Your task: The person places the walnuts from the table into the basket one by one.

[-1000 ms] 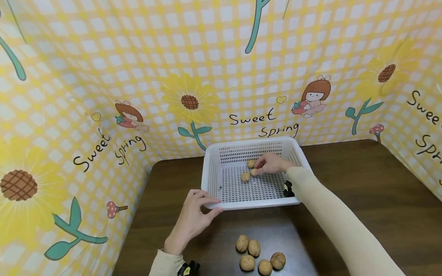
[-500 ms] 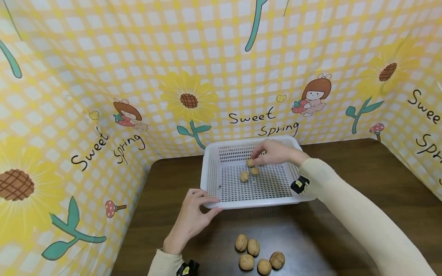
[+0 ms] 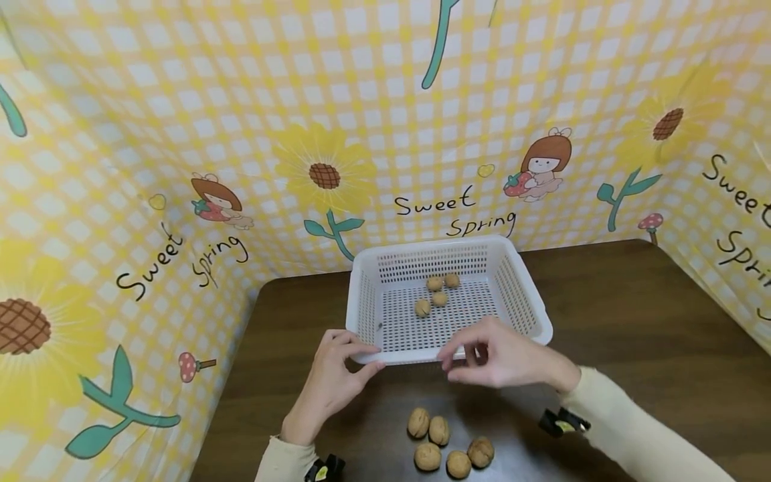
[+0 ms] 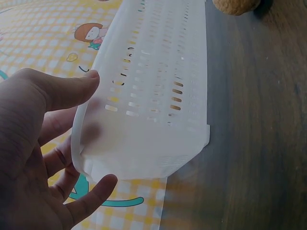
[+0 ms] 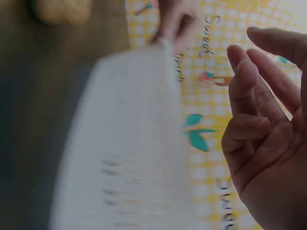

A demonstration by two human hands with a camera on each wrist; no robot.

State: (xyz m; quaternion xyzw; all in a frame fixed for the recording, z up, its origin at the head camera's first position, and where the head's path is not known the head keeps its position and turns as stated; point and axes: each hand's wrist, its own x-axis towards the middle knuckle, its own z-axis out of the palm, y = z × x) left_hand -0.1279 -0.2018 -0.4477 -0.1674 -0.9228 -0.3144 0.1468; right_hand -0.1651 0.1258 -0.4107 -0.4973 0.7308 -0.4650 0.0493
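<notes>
A white plastic basket (image 3: 397, 356) with slotted walls sits on the table, and several walnuts (image 3: 423, 308) lie on its floor toward the back. My left hand (image 3: 337, 378) holds the near-left corner of the basket; the left wrist view shows the thumb (image 4: 72, 91) on the outer face of the rim and fingers behind the wall. Over the near rim, right of centre, is my right hand (image 3: 496, 355), fingers loosely bent and nothing between them. Its bare fingers (image 5: 249, 91) show in the right wrist view too. In front of the basket, several more walnuts (image 3: 427, 457) lie grouped.
The dark wooden table (image 3: 632, 321) extends to both sides of the basket. A yellow checked cloth (image 3: 373, 147) with sunflowers and lettering hangs behind and at both sides, close to the basket's back wall.
My right hand has come out of the basket toward me, to the near rim. Another walnut now shows at the back of the basket. My left hand stays at the corner.
</notes>
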